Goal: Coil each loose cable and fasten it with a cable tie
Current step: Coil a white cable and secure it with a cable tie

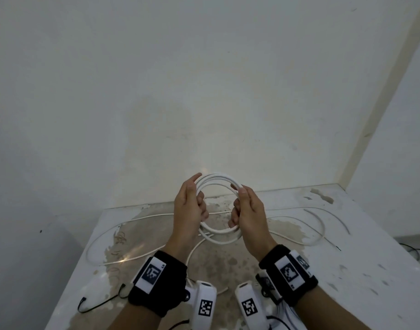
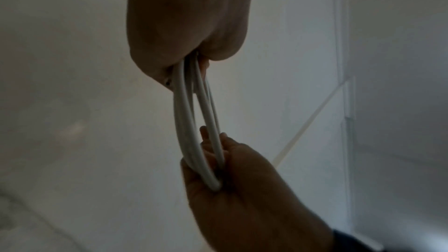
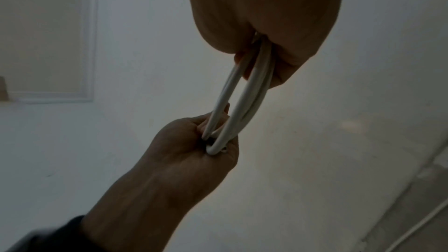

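A white cable coil of several loops hangs upright in the air above the table. My left hand grips its left side with fingers curled through the loops. My right hand grips the right side the same way. In the left wrist view the coil runs from my left palm down to the right hand. The right wrist view has the coil stretched towards the left hand. A tail of the cable drops from the coil to the table. Black cable ties lie near the front left.
Loose white cables lie spread on the stained white table: one loop on the left, more curves on the right. A plain wall stands right behind the table. The table's left edge and right edge are near.
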A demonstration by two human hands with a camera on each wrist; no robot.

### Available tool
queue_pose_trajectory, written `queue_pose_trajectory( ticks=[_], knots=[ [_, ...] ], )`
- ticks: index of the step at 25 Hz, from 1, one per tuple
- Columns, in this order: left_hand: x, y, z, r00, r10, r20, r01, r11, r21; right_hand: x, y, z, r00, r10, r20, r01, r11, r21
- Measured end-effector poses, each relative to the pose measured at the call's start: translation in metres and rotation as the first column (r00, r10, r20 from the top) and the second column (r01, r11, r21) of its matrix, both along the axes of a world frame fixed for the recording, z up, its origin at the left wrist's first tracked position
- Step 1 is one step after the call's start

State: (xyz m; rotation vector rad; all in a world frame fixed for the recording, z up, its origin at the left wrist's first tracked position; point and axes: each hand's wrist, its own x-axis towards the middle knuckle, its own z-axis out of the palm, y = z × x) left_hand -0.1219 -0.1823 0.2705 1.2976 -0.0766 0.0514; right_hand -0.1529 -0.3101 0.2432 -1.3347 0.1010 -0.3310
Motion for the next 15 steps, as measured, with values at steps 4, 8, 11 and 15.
queue_pose_trajectory(
  ticks=[4, 8, 11, 15],
  knots=[
    [-0.007, 0.01, -0.005, 0.994, -0.049, 0.097, 0.016, 0.949, 0.314, 0.006, -0.01, 0.007, 0.998, -0.049, -0.037, 0.047, 0.998, -0.042],
    [-0.009, 0.022, -0.007, 0.993, -0.116, 0.031, 0.094, 0.91, 0.404, 0.005, -0.024, 0.011, 0.983, 0.061, -0.174, -0.059, 0.998, 0.016],
    [-0.011, 0.019, -0.016, 0.982, -0.182, -0.042, 0.183, 0.903, 0.389, 0.004, -0.027, 0.008, 0.972, 0.072, -0.226, -0.063, 0.997, 0.048],
    [-0.017, 0.01, -0.024, 0.912, -0.263, -0.315, 0.244, 0.965, -0.099, 0.004, -0.023, -0.001, 0.978, -0.038, -0.203, 0.058, 0.994, 0.094]
  ],
)
